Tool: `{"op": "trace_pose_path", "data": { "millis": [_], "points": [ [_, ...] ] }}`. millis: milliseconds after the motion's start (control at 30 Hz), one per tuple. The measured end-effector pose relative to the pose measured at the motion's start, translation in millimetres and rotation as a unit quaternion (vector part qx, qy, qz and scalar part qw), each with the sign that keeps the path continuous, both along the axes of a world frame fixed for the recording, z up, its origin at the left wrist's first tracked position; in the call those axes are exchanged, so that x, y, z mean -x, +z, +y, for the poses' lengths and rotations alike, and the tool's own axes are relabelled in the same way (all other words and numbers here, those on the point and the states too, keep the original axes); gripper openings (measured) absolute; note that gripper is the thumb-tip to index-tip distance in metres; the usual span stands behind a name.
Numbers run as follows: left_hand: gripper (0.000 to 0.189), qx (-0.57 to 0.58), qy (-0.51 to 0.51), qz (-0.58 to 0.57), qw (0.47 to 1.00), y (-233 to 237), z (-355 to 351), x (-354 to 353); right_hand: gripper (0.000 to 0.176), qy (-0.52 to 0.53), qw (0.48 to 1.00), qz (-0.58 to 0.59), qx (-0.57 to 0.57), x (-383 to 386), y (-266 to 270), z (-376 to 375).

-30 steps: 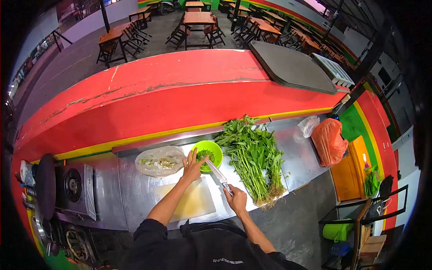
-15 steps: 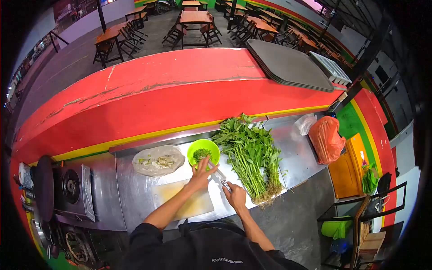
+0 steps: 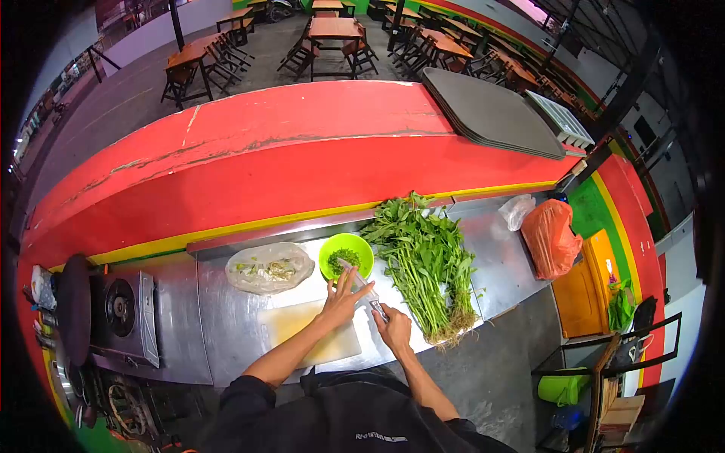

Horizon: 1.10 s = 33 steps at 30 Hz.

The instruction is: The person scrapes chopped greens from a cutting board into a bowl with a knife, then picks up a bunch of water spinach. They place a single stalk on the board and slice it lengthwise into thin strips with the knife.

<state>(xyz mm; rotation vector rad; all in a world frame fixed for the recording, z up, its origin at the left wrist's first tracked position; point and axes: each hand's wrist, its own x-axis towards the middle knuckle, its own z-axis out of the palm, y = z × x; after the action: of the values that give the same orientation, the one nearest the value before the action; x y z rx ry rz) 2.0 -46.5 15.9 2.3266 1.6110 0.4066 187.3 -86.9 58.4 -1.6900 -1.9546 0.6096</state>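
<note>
My right hand (image 3: 393,328) is wrapped round the handle of a kitchen knife (image 3: 365,288), its blade pointing up and left over the rim of a lime-green bowl (image 3: 366,255). Chopped greens (image 3: 343,260) lie inside that bowl. My left hand (image 3: 342,300) has its fingers stretched out along the blade, close to the bowl's near rim. Below my left wrist is a pale cutting board (image 3: 332,345) with a yellowish stain. A large bunch of leafy greens (image 3: 423,257) with roots lies right of the knife.
On the steel counter (image 3: 177,317), left of the bowl, sits a clear plastic bag (image 3: 270,268) with trimmings. A gas stove (image 3: 123,313) stands further left. An orange plastic bag (image 3: 551,238) is at the right end. Dark trays (image 3: 491,109) are stacked on the red ledge (image 3: 287,113).
The knife tip has moved further over the greens in the bowl, and my left fingers have shifted along the blade. The whole view has moved slightly.
</note>
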Motion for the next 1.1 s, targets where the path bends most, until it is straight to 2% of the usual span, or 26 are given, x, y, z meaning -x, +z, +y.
{"op": "trace_pose_path", "data": {
  "millis": [33, 167, 233, 400, 667, 867, 933, 1033, 1067, 1100],
  "points": [
    [0.086, -0.009, 0.010, 0.043, 0.999, 2, 3, 0, 0.029, 0.000, 1.000, 0.000, 0.000, 0, 1, 0],
    [0.082, 0.013, 0.020, 0.006, 1.000, 16, 13, 9, 0.032, -0.006, 0.999, 0.000, -0.037, -2, -11, 3],
    [0.087, 0.036, 0.034, 0.012, 0.999, 12, 19, 14, 0.031, -0.010, 1.000, -0.009, -0.026, -2, -9, 3],
    [0.086, 0.058, 0.058, 0.002, 0.997, 7, 29, 24, 0.032, -0.005, 1.000, 0.002, -0.018, -3, -7, 3],
    [0.089, 0.064, 0.094, 0.021, 0.993, -6, 47, 43, 0.033, 0.002, 1.000, -0.006, -0.026, -7, -14, 0],
    [0.085, 0.058, 0.126, 0.013, 0.990, -18, 55, 59, 0.036, 0.020, 1.000, 0.002, 0.004, -12, 4, -4],
    [0.081, 0.018, 0.145, -0.005, 0.989, -24, 56, 61, 0.037, 0.006, 1.000, 0.018, 0.010, -17, 1, -5],
    [0.077, 0.021, 0.140, -0.002, 0.990, -20, 56, 60, 0.039, -0.029, 0.997, 0.068, -0.027, -24, -13, -3],
    [0.070, 0.013, 0.147, -0.028, 0.989, -18, 52, 56, 0.041, -0.047, 0.995, 0.088, 0.019, -29, -16, -4],
    [0.070, 0.014, 0.146, -0.028, 0.989, -21, 51, 56, 0.036, -0.062, 0.991, 0.108, 0.042, -29, -8, -5]
  ]
}}
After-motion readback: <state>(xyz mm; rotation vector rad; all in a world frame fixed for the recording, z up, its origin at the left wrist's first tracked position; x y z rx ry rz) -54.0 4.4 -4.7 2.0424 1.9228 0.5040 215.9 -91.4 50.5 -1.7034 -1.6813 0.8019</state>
